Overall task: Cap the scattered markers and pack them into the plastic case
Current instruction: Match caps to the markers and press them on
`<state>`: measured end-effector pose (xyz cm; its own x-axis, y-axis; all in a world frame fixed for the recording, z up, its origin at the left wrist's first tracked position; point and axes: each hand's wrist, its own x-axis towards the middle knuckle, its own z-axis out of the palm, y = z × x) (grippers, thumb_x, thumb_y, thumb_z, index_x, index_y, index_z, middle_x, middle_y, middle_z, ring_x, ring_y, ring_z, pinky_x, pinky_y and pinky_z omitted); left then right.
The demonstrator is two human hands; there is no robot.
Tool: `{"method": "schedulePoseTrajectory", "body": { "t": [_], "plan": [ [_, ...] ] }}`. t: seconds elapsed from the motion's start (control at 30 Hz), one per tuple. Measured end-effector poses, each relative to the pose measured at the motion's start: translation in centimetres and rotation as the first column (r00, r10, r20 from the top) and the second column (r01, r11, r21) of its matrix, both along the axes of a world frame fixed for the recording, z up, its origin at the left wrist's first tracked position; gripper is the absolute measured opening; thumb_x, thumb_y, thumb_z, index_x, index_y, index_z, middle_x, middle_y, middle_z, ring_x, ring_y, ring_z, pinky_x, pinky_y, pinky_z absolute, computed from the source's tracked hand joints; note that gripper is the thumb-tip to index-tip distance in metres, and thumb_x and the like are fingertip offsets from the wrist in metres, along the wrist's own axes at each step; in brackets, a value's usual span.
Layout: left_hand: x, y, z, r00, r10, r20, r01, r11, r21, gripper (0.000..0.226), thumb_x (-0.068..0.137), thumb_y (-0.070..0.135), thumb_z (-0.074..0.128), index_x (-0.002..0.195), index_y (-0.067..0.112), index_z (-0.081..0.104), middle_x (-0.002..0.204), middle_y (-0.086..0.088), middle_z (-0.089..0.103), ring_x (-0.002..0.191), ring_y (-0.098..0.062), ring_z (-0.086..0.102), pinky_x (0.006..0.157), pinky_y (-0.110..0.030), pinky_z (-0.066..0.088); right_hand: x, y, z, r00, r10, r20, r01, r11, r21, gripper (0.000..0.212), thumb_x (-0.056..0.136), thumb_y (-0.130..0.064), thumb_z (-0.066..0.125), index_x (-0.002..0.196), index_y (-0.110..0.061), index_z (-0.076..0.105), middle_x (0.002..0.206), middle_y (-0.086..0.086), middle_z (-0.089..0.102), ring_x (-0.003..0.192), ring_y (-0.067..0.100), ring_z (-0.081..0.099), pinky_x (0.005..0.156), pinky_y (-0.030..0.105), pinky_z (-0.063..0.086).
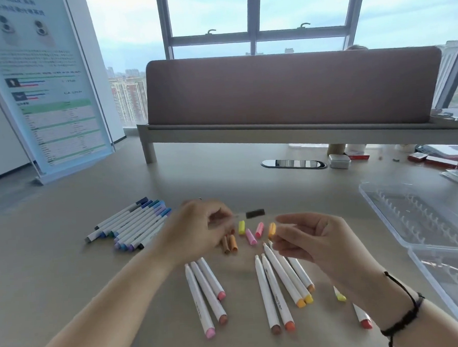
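My left hand [199, 228] pinches a blurred white marker whose black cap [255, 214] points right, above the table. My right hand [305, 239] hovers just right of it, fingers loosely curled, with nothing visible in them. Below the hands lie loose caps: yellow [241, 227], pink [251, 236], orange [271, 229] and brown ones [229, 243]. Three markers [205, 294] lie in the near middle, and several more markers [281, 284] are partly under my right hand. A pile of capped blue and purple markers [130, 226] rests at the left. The clear plastic case [410, 217] lies open at the right.
The case's clear lid [445, 268] reaches the table's right edge. A brown desk divider [292, 90] on a raised shelf spans the back. A standing poster [45, 90] is at the far left. A cable slot [293, 164], a small tin [340, 161] and red boxes [434, 160] sit behind.
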<state>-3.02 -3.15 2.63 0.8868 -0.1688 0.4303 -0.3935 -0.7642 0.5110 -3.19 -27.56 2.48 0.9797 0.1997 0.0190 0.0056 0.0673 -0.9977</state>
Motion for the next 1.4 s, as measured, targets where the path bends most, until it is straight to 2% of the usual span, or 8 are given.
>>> {"method": "schedulePoseTrajectory", "body": {
  "t": [0.2,0.4,0.6,0.7,0.83,1.07,1.23,1.4],
  "plan": [
    [2.5,9.7,-0.6,0.776,0.631,0.005,-0.627,0.771,0.114,0.013,0.091,0.034,0.062,0.086,0.025,0.070,0.083,0.002,0.070,0.081,-0.027,0.063,0.070,-0.033,0.050,1.1,-1.6,0.8,0.989,-0.148,-0.026,0.149,0.988,0.047,0.013,0.089,-0.006,0.069,0.094,0.006,0.072,0.083,0.027,0.073,0.070,0.032,0.072,0.071,0.037,0.064],
    [2.8,10.1,-1.5,0.671,0.735,-0.096,-0.698,0.670,0.255,0.008,0.090,0.028,0.060,0.084,0.024,0.065,0.102,-0.007,0.068,0.088,-0.028,0.052,0.074,-0.033,0.044,1.6,-2.6,1.0,0.987,-0.156,-0.042,0.159,0.984,0.081,0.016,0.091,-0.010,0.069,0.092,0.005,0.072,0.082,0.025,0.073,0.073,0.034,0.072,0.068,0.036,0.062],
    [4.4,11.3,-3.1,0.741,0.590,-0.321,-0.490,0.801,0.343,0.062,0.100,0.055,0.028,0.149,0.019,0.039,0.159,-0.010,0.034,0.145,-0.032,0.031,0.117,-0.044,0.028,2.2,-3.4,1.2,0.982,-0.181,-0.050,0.186,0.975,0.125,0.013,0.093,-0.009,0.067,0.087,0.002,0.069,0.074,0.019,0.071,0.065,0.028,0.070,0.063,0.033,0.062],
    [4.7,11.2,-3.5,0.704,0.603,-0.376,-0.363,0.760,0.538,0.088,0.088,0.077,0.004,0.157,0.025,0.018,0.167,0.002,0.009,0.153,-0.024,0.008,0.123,-0.045,0.011,2.3,-3.6,1.2,0.980,-0.195,-0.049,0.200,0.972,0.125,0.013,0.093,-0.009,0.067,0.088,0.003,0.069,0.073,0.018,0.070,0.062,0.027,0.069,0.065,0.034,0.063],
    [4.7,10.3,-3.5,0.669,0.620,-0.410,-0.360,0.753,0.551,0.089,0.089,0.078,0.007,0.159,0.023,0.007,0.167,0.002,-0.002,0.154,-0.023,-0.002,0.124,-0.043,0.002,2.3,-3.6,1.0,0.983,-0.176,-0.042,0.180,0.979,0.094,0.014,0.094,-0.011,0.067,0.087,0.002,0.069,0.075,0.018,0.069,0.064,0.027,0.069,0.065,0.034,0.063],
    [3.1,6.4,-1.9,0.786,0.564,-0.252,-0.409,0.780,0.473,0.065,0.096,0.065,0.025,0.134,0.017,0.048,0.150,-0.009,0.043,0.139,-0.031,0.036,0.109,-0.049,0.036,2.2,-3.5,0.7,0.990,-0.125,0.063,0.133,0.982,-0.132,0.010,0.092,-0.009,0.069,0.088,-0.001,0.071,0.072,0.015,0.073,0.061,0.025,0.069,0.058,0.031,0.059],
    [0.9,2.7,0.1,0.969,0.246,-0.015,-0.245,0.969,0.043,0.022,0.096,0.030,0.061,0.114,0.023,0.072,0.109,0.010,0.071,0.097,0.000,0.062,0.089,-0.026,0.050,1.7,-3.2,0.0,0.960,0.057,0.273,0.131,0.774,-0.620,0.006,0.088,-0.019,0.075,0.082,-0.020,0.073,0.069,-0.002,0.074,0.061,0.016,0.069,0.062,0.033,0.058],
    [-0.1,1.2,0.5,0.996,-0.021,-0.092,0.012,0.994,-0.104,0.008,0.090,0.021,0.071,0.093,0.024,0.078,0.082,0.017,0.074,0.081,-0.004,0.069,0.072,-0.021,0.056,1.5,-2.8,-0.5,0.952,0.185,0.245,0.065,0.659,-0.750,0.006,0.084,-0.026,0.079,0.083,-0.028,0.074,0.072,-0.008,0.072,0.064,0.013,0.066,0.069,0.033,0.056]
  ]
}}
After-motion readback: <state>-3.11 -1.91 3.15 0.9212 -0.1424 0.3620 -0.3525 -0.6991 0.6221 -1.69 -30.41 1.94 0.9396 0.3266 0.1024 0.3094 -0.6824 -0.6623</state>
